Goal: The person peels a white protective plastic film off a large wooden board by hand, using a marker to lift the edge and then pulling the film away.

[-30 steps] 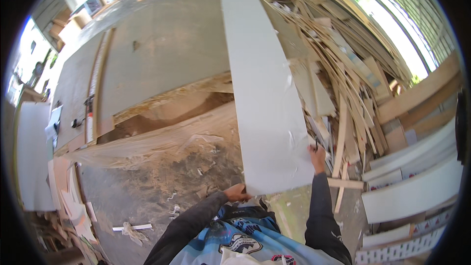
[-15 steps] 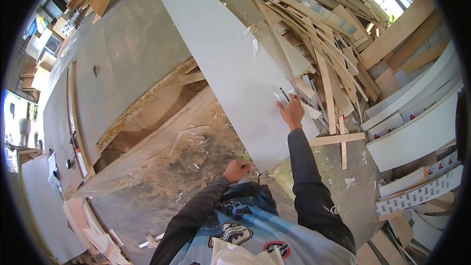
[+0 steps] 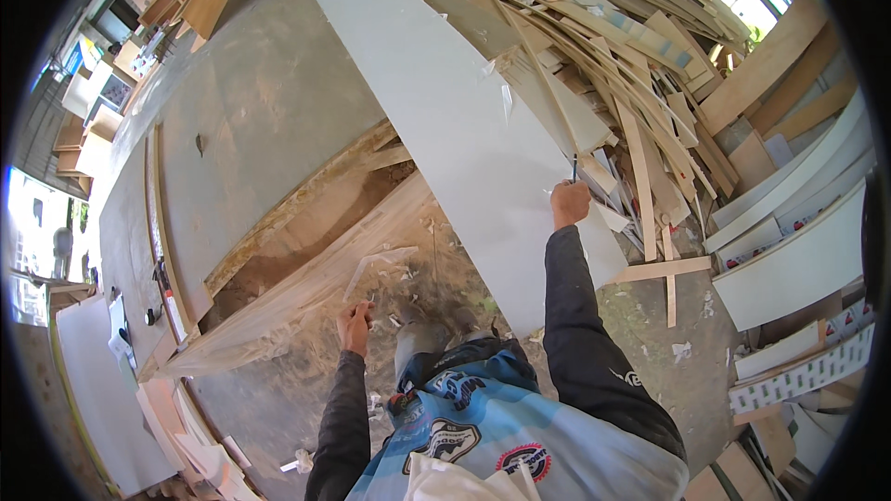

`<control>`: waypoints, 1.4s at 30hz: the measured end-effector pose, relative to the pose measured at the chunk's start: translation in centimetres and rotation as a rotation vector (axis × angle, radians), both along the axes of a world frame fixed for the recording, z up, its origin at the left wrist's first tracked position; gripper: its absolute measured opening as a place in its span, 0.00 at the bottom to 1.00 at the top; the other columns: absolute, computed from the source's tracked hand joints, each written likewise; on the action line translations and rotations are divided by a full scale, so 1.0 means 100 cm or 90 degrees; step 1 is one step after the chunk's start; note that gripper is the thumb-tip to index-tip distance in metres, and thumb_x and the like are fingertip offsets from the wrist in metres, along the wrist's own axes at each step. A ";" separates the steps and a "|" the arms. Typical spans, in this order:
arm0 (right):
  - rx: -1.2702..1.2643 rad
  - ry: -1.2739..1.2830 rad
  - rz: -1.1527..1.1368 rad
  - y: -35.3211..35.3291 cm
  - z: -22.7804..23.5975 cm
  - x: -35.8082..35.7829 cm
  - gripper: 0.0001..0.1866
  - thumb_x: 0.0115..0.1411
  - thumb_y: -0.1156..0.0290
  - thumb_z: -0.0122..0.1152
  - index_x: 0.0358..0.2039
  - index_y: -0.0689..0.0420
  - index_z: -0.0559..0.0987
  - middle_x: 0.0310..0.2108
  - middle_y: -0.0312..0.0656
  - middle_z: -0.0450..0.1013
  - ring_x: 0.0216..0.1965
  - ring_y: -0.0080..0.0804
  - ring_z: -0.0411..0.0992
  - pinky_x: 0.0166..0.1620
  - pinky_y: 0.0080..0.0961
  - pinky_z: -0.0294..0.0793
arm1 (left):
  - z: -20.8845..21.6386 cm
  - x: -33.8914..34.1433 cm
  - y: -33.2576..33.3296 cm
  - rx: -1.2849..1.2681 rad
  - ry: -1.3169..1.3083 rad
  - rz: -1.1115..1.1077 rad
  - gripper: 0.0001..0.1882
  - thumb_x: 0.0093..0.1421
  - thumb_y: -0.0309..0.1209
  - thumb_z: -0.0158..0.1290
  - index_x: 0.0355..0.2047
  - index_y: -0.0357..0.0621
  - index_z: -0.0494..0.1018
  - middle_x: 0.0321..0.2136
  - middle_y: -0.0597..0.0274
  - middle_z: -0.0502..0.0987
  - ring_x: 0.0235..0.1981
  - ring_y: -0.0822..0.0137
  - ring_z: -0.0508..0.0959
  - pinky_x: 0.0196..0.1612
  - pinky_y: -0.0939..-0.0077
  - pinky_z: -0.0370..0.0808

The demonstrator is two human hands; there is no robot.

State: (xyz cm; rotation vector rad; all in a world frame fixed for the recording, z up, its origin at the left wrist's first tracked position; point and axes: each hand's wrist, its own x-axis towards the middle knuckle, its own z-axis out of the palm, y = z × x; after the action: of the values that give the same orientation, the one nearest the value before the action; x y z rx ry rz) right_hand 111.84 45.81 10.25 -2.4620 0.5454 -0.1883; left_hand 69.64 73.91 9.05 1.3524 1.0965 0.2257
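A long white board [image 3: 436,121] slants from the far middle toward me, its near end beside my legs. My right hand [image 3: 570,204] is closed around a slim, dark, pen-like tool [image 3: 574,168] that points up, over the board's right edge near its close end. Whether the hand touches the board I cannot tell. My left hand [image 3: 354,327] hangs left of my legs with its fingers curled together. Anything inside them is too small to make out. A thin, torn, clear strip [image 3: 507,102] clings near the board's right edge.
A large grey sheet [image 3: 260,130] and a wooden beam [image 3: 306,264] lie to the left. Heaped wood strips [image 3: 640,121] crowd the far right. Curved white panels [image 3: 789,269] are stacked at right. Scraps [image 3: 682,351] litter the floor.
My left hand has moved left, away from my body. My right hand has turned and closed more tightly, and the tool now stands more upright. The view has shifted slightly.
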 end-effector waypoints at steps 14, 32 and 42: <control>0.415 -0.173 0.210 0.204 0.086 -0.017 0.12 0.61 0.65 0.63 0.31 0.63 0.79 0.19 0.43 0.74 0.22 0.30 0.70 0.28 0.32 0.69 | 0.062 0.273 0.057 0.350 -0.191 -0.393 0.37 0.51 0.31 0.65 0.61 0.41 0.63 0.56 0.50 0.66 0.50 0.56 0.73 0.44 0.63 0.75; 0.646 -0.222 0.132 0.124 0.088 -0.068 0.10 0.62 0.73 0.61 0.44 0.60 0.76 0.50 0.40 0.74 0.33 0.14 0.69 0.33 0.13 0.68 | 0.101 0.395 0.058 0.106 -0.359 -0.870 0.09 0.62 0.25 0.57 0.38 0.30 0.75 0.33 0.51 0.79 0.36 0.64 0.77 0.43 0.71 0.73; 0.468 -0.223 0.045 0.125 0.061 -0.065 0.05 0.58 0.78 0.66 0.36 0.60 0.80 0.30 0.32 0.76 0.22 0.12 0.64 0.26 0.13 0.63 | 0.088 0.403 0.002 -0.676 -0.186 -0.585 0.18 0.68 0.37 0.44 0.54 0.43 0.67 0.44 0.57 0.76 0.47 0.61 0.76 0.50 0.61 0.73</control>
State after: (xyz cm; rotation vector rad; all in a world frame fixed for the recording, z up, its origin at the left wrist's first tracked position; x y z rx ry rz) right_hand 105.35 58.34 16.37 -1.6813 0.2981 -0.3182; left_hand 109.94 74.09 17.88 0.6776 0.1563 -0.7290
